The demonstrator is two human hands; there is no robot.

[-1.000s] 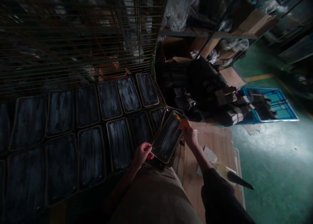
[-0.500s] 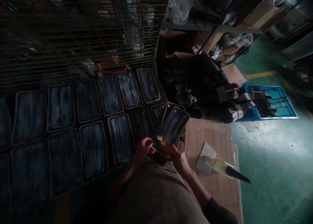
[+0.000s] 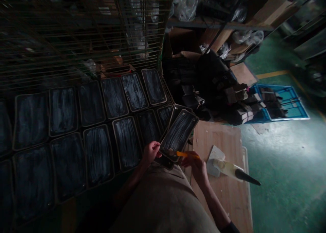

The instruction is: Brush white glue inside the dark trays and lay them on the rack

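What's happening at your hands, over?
Left hand gripping dark panel by its edge. Right hand holding yellow-handled brush at panel's near end. Second panel partly beneath. Nothing visible blocking brush.

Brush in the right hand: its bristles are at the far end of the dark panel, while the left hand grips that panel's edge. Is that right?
Not quite: the head view shows the bristles of the brush at the dark panel's near end. The right hand does hold the brush, and the left hand grips the panel's edge.
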